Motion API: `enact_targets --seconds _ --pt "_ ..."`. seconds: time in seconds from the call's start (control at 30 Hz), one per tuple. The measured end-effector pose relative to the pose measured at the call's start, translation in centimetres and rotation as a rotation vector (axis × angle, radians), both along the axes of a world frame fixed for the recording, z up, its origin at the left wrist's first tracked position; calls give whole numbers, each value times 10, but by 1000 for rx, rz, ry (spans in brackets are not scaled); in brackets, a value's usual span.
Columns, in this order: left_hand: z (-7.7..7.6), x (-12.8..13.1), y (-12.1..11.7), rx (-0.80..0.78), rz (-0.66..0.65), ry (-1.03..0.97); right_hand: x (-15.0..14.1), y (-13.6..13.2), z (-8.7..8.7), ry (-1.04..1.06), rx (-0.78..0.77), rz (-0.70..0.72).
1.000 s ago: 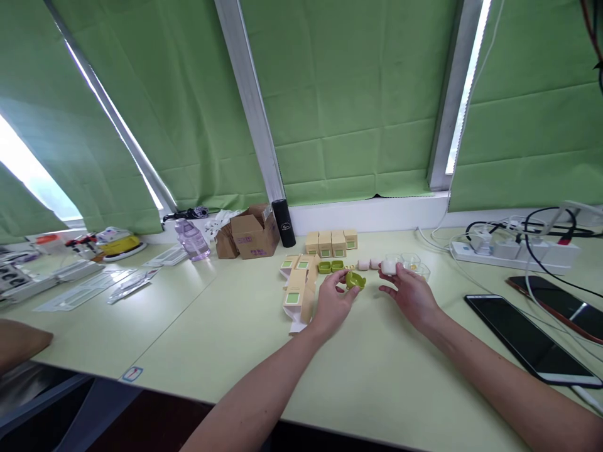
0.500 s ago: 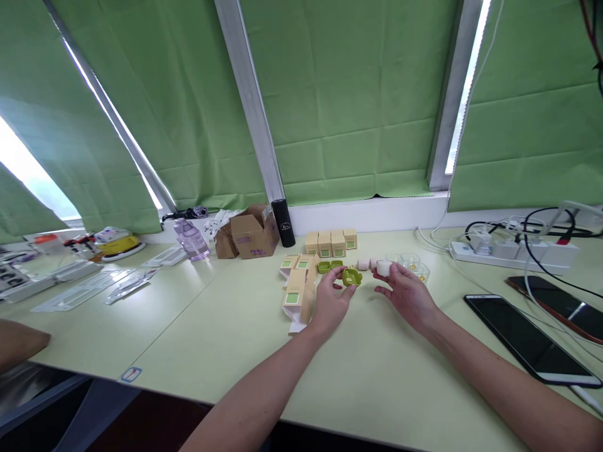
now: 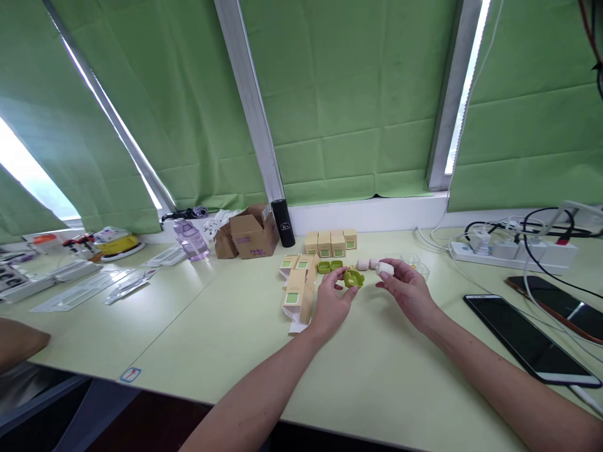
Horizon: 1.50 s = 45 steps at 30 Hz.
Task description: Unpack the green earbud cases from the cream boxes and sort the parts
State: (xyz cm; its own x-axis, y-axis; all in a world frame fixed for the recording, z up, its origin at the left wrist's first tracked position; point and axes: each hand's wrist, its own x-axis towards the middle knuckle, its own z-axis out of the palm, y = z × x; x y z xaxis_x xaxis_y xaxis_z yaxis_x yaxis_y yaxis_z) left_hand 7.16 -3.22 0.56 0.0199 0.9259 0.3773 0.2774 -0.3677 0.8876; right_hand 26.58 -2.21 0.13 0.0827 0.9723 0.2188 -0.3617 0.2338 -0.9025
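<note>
The left hand [image 3: 331, 297] grasps a small olive-green hollow case [image 3: 353, 279] over the pale yellow-green tabletop [image 3: 226, 333]. The right hand [image 3: 409, 291] grasps a small white rounded block [image 3: 384, 269], positioned right of the green case, without contact. Tan cardboard boxes [image 3: 298, 280] lie beside the left hand.

This looks like a workroom, maybe an office or a small workshop. A long, pale worktop [image 3: 198, 339] runs beside windows [image 3: 31, 172] covered with green blinds [image 3: 348, 94]. A little sticker [image 3: 130, 375] is stuck near the front edge. On the right, a white power strip [image 3: 471, 253] holds plugs and wires. A brown cardboard box [image 3: 254, 240] stands at the back. Someone else's arm [image 3: 21, 345] is at the far left.
</note>
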Motion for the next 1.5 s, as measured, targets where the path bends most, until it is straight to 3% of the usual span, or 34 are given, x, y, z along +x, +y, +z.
enact_targets --seconds 0.3,0.7,0.9,1.07,1.5 --pt "-1 1 0 18 -6 2 3 5 0 -197 62 -94" --pt "-1 1 -1 26 7 33 24 24 -6 -756 380 -484" --pt "0 1 -3 31 -2 30 30 40 -18 -1090 539 -477" --pt "0 1 -3 15 -10 27 29 45 -24 -1421 582 -542" --pt "0 1 -4 26 -2 22 28 49 -34 -1634 604 -593"
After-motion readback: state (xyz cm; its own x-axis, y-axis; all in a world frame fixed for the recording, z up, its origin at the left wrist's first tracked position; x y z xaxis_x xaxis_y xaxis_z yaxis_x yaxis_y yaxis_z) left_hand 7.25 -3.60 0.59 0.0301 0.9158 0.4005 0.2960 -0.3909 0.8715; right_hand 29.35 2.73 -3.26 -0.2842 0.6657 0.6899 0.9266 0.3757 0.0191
